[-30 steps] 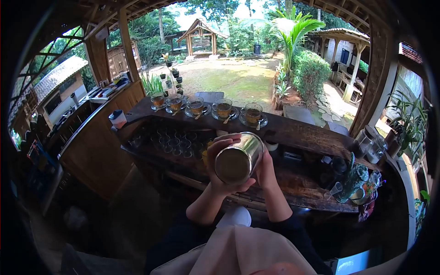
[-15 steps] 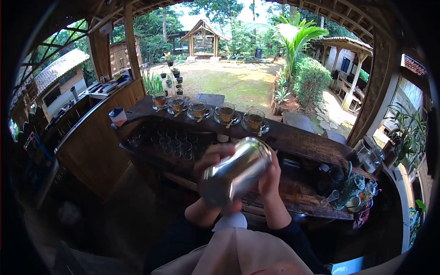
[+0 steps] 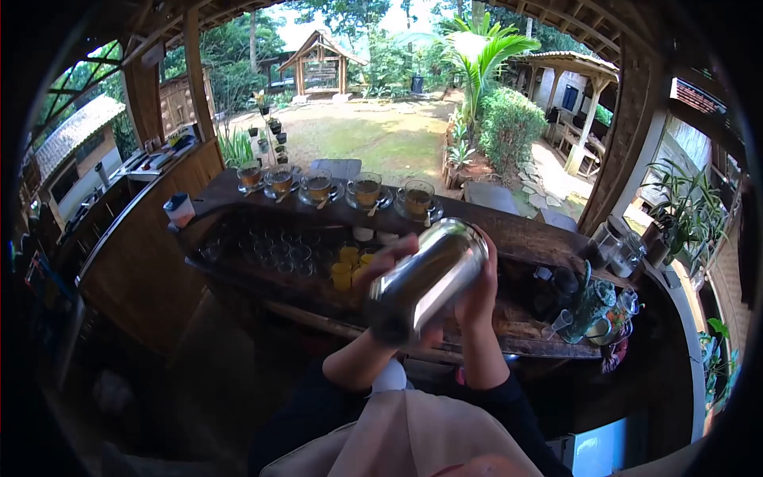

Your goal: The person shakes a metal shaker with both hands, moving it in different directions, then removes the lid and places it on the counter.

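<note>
A shiny metal cylinder [image 3: 429, 274], like a shaker, is tilted between my two hands in front of my chest, its lower left end blurred. My left hand [image 3: 383, 266] is wrapped round its left side, partly hidden behind it. Around the upper right side curls my right hand [image 3: 482, 286]. Beyond the cylinder, several glass cups of amber liquid [image 3: 366, 191] stand in a row on saucers with small spoons along the dark wooden counter [image 3: 524, 241]. Yellow glasses [image 3: 342, 274] show on the lower shelf beside my left hand.
Clear glasses [image 3: 292, 254] fill the shelf at left. A container with a dark lid [image 3: 179, 210] stands at the counter's left end. Glass jars [image 3: 624, 253] and a green vessel [image 3: 592, 310] are at right. A wooden side counter [image 3: 143, 254] stands at far left.
The cylinder and both hands have moved slightly right in view, and the cylinder's blurred end sits higher. The surroundings have shifted left, and the yellow glasses now show.
</note>
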Demonstrator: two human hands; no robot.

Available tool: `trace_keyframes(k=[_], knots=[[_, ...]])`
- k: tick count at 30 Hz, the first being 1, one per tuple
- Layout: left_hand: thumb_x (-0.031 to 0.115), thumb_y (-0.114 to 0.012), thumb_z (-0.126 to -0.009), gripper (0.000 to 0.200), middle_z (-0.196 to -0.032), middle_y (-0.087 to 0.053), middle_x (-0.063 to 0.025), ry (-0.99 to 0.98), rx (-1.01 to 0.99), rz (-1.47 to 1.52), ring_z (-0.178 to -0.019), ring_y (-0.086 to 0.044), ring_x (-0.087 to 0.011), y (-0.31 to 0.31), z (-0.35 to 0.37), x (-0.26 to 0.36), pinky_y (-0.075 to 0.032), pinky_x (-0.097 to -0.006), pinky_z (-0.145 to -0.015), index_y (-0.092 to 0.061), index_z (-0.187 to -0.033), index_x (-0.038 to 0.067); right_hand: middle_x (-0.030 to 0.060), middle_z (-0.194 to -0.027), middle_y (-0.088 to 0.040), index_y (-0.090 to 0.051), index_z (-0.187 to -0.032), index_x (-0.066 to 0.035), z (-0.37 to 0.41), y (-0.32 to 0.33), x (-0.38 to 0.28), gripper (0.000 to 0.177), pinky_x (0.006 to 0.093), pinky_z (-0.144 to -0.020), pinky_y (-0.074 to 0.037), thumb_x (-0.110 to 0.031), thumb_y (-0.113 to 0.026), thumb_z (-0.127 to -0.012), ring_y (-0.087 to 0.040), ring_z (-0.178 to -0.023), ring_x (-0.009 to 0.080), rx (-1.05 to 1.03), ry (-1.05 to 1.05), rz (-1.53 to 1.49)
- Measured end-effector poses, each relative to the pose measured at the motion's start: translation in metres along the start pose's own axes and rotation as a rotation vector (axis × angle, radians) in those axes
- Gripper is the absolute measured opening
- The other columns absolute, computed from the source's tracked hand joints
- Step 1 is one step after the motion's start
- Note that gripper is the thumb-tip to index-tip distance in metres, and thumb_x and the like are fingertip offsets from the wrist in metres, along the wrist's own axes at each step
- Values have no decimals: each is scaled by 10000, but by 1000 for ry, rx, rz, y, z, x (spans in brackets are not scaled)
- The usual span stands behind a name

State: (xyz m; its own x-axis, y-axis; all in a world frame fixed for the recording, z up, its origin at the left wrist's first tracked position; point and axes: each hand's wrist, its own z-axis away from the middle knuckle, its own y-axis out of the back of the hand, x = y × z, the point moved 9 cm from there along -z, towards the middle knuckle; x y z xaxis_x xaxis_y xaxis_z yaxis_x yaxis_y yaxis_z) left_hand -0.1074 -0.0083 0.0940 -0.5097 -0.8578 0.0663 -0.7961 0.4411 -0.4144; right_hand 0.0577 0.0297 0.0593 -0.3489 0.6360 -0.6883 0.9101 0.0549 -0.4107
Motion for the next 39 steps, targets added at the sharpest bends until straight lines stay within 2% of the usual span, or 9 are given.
trace_keyframes(k=[4, 10, 16, 22, 26, 28, 30, 32, 39], knots=[[223, -588, -884, 240, -942, -638, -45, -543, -121, 253, -991, -603, -280, 4, -2, 84, -378, -545, -952, -523, -1114, 246, 272, -1362, -364, -250, -1398, -137, 20, -46, -16, 691, 497, -735, -554, -507, -483, -862, -588, -1019, 377, -212, 183, -298], [390, -737, -761, 751, -1265, -472, -200, 293, 12, -95, -1179, -470, -313, 114, -13, -76, -346, -435, -1014, -318, -1290, 62, 113, -1291, -455, -271, -1419, -150, -38, -27, 111, 557, 377, -972, -406, -326, -480, -934, -498, -1144, 248, 103, -103, -244], [679, -482, -804, 800, -1341, -428, -169, 795, 304, 987, -1259, -398, -325, 165, -32, -103, -330, -535, -1035, -375, -1362, 116, 129, -1316, -435, -320, -1379, -124, -16, -164, -5, 527, 383, -1005, -365, -183, -546, -906, -489, -1158, 253, -414, 873, 78], [663, -461, -827, 850, -1247, -496, -146, 1315, 303, 2064, -1116, -529, -276, 116, -2, -117, -428, -437, -957, -314, -1369, 24, 95, -1150, -605, -623, -1053, -187, -12, -194, 57, 366, 490, -1024, -319, -257, -735, -711, -551, -1120, 302, -638, 930, 659], [561, -425, -890, 610, -1182, -552, -99, 1425, 644, 768, -1083, -550, -265, 182, 20, -151, -437, -432, -963, -434, -1278, 91, 228, -1194, -531, -590, -1095, -41, -63, -174, 86, 649, 472, -901, -448, -305, -844, -559, -570, -1065, 342, -203, 439, 607], [594, -419, -878, 640, -1285, -491, -145, 1098, 56, 2184, -1084, -556, -371, 133, -23, -108, -484, -491, -898, -438, -1282, 98, 148, -1178, -561, -601, -1083, -108, -31, -217, 50, 564, 476, -912, -439, -249, -832, -588, -586, -1053, 297, -455, 802, 594], [619, -479, -845, 700, -1304, -431, -158, 1332, 228, 1818, -1085, -510, -489, 142, -44, -83, -482, -586, -851, -404, -1298, 91, 37, -1108, -603, -597, -1055, -190, 23, -254, 27, 470, 480, -923, -427, -199, -803, -633, -594, -1047, 277, -619, 1258, 661], [559, -696, -732, 909, -1338, -340, -327, 721, -239, 1943, -1196, -382, -539, 144, -76, -66, -378, -620, -935, -190, -1365, 148, 46, -1105, -599, -590, -1056, -194, 16, -250, 33, 454, 480, -914, -431, -208, -791, -648, -600, -1032, 285, -604, 1210, 660], [512, -469, -885, 535, -1094, -612, -125, 1631, 804, 882, -1035, -588, -251, 213, 17, -172, -487, -431, -865, -535, -1192, 78, 205, -1236, -504, -493, -1190, -18, -84, -169, 110, 670, 436, -914, -435, -324, -780, -667, -513, -1135, 356, -34, 261, 495]])
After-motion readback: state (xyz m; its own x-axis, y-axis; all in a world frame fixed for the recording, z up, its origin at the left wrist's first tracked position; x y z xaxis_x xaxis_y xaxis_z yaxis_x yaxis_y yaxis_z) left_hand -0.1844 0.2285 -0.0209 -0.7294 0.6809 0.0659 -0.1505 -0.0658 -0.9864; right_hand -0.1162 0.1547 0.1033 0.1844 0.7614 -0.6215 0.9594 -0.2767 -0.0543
